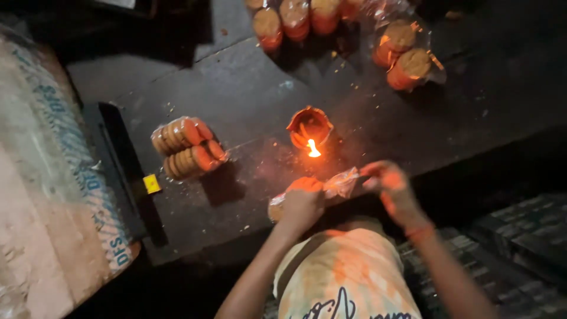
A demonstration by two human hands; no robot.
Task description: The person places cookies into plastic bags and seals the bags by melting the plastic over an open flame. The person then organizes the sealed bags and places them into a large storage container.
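Observation:
My left hand (302, 204) grips a clear plastic packet of round biscuits (277, 207) lying on the dark board. Pinched in my right hand (390, 183) is the packet's loose twisted end (342, 182), just below the flame (313, 147) of a small clay oil lamp (309, 125). Both hands glow orange in the lamp's light.
A pair of sealed biscuit rolls (188, 146) lies to the left on the dark board (248, 100). Several more packets stand at the top (295, 18) and top right (406, 59). A printed sack (53, 177) fills the left side. Dark crates (520, 236) sit at the right.

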